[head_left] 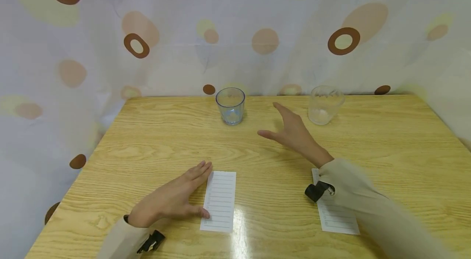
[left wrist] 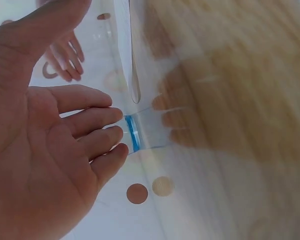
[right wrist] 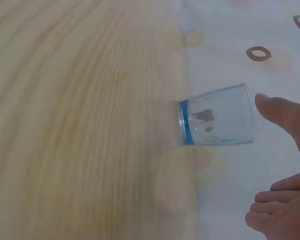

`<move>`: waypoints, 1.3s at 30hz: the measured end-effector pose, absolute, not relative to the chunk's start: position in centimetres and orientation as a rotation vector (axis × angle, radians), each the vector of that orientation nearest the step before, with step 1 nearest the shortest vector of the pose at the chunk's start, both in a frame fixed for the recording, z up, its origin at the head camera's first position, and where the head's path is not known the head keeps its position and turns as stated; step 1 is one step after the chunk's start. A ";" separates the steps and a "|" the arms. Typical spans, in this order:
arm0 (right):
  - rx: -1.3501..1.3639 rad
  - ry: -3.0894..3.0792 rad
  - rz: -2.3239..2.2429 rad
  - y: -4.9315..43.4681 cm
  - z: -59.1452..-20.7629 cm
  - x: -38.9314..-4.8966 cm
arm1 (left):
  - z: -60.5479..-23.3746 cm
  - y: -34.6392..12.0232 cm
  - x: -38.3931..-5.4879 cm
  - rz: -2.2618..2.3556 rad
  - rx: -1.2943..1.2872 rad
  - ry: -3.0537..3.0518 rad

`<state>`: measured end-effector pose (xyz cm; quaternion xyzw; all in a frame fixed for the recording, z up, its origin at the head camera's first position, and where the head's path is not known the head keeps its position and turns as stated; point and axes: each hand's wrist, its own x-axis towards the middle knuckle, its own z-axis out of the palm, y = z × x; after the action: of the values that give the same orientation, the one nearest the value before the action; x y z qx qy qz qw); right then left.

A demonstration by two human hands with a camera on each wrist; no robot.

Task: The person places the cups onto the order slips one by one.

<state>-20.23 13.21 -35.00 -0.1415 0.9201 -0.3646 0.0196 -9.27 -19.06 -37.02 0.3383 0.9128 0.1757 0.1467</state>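
Note:
My left hand (head_left: 174,197) hovers at the left edge of a lined paper slip (head_left: 222,202), its fingers extended and its thumb overlapping the slip in the head view. Nothing is in that hand's palm (left wrist: 45,150) in the left wrist view. My right hand (head_left: 296,130) reaches forward over the table, thumb and fingers spread apart around nothing. To its left stands a clear cup with a blue rim (head_left: 231,106), upright; the right wrist view shows the blue-tinted base of this cup (right wrist: 217,120) just beyond the thumb. A colourless clear cup (head_left: 321,110) stands behind the hand, to its right.
A second lined slip (head_left: 338,222) lies under the right forearm, partly covered by the sleeve (head_left: 353,189). Both cups stand near the far edge of the wooden table (head_left: 154,136). Behind it hangs a patterned curtain (head_left: 176,59).

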 end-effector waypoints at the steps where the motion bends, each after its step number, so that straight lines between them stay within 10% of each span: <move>1: -0.433 2.851 -1.150 12.7 -35.1 -20.4 | -37.0 -19.0 -9.3 0.500 0.975 2.626; 39: -0.202 2.740 -1.842 3.4 -38.7 -24.0 | -37.5 -18.8 -9.4 0.451 1.040 2.573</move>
<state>-23.96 3.44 -38.66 -0.0610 0.8255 -0.5549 -0.0829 -9.41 -18.84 -37.51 0.3650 0.9027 0.1582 0.1639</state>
